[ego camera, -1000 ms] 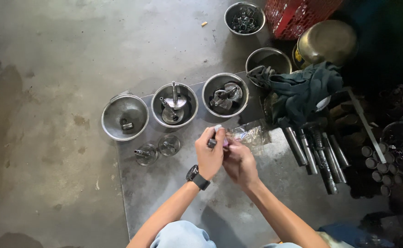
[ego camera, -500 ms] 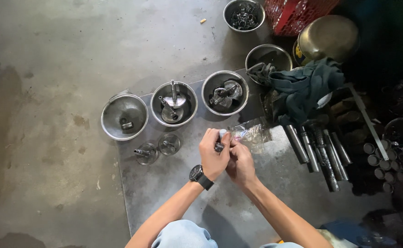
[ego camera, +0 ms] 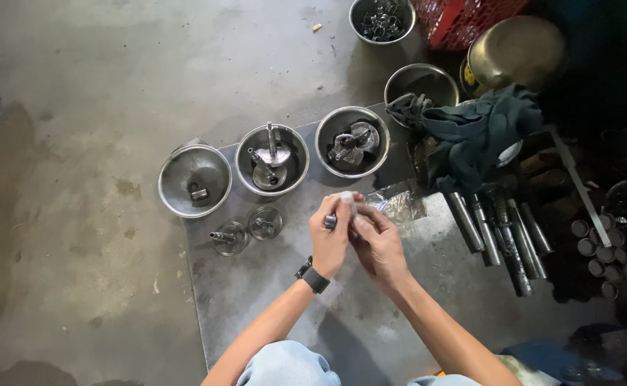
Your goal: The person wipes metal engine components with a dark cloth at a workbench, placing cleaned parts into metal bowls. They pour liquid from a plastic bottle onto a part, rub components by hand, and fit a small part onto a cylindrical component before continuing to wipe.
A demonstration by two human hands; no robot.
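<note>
Over the metal sheet's (ego camera: 270, 300) far edge, near the bowls, the left hand (ego camera: 330, 239) pinches a small metal part (ego camera: 331, 221) while the right hand (ego camera: 378, 243) closes fingers on its pale end; both grips should stay firm and close.

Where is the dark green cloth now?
In the head view the dark green cloth lies at the upper right, draped beside a steel bowl and above the row of metal tubes.

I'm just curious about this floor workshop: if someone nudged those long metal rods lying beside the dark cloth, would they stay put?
The metal rods look round and smooth, so a sideways nudge would probably roll them. They lie packed side by side, which may hold them back. Being metal, they are likely stiff and fairly heavy, unlike the floppy dark cloth.
</note>
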